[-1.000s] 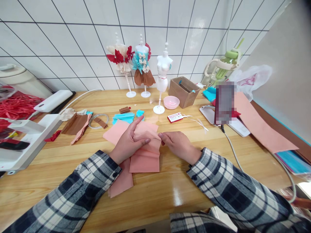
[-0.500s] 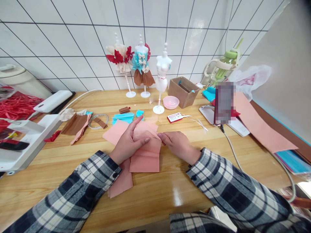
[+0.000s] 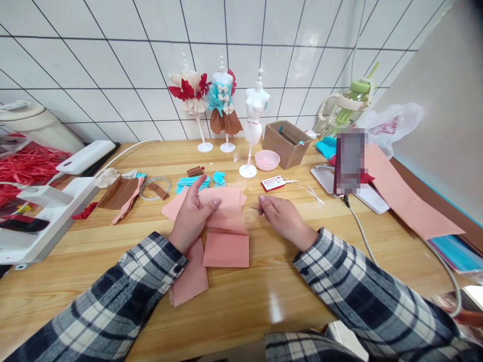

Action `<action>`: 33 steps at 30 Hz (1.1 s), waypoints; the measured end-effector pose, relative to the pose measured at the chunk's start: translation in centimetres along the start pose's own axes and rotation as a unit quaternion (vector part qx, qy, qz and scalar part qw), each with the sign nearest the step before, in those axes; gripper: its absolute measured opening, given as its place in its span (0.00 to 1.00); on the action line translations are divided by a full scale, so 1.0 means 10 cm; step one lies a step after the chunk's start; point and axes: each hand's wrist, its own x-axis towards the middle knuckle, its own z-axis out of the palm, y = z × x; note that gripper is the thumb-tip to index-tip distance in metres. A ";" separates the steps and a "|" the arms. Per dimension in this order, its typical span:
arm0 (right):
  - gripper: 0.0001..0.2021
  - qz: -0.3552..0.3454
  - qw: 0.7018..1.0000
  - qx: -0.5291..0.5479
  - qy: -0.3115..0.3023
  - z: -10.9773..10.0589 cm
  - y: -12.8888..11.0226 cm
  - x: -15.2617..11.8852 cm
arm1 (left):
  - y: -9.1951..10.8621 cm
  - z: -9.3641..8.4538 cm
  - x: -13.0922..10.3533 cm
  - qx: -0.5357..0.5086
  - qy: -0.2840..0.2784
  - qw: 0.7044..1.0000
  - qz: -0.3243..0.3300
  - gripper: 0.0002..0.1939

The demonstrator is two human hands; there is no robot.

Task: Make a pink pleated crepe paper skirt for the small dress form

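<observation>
Pink crepe paper (image 3: 226,250) lies creased on the table in front of me, with more pink sheets behind it and to its lower left. My left hand (image 3: 192,216) pinches the upper piece between thumb and palm, its index finger pointing up. Just right of the paper, my right hand (image 3: 281,216) is closed on a small thin metal tool (image 3: 260,209), whose tip points left toward the paper's edge. Most of the tool is hidden by the fingers.
Two dressed mini mannequins (image 3: 225,100) and a bare one (image 3: 253,128) stand at the back. Beside them are a pink bowl (image 3: 267,160) and a cardboard box (image 3: 287,144). A power strip (image 3: 49,221) lies left, a phone (image 3: 349,161) stands right.
My right hand has drawn slightly right, away from the paper, and the thin tool now shows. The upper pink sheet's near part has lifted, leaving a gap above the front piece.
</observation>
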 end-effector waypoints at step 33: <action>0.26 -0.014 0.983 -0.177 -0.038 0.06 -0.17 -0.06 | 0.13 0.11 -0.12 0.026 -0.072 0.996 0.048 0.46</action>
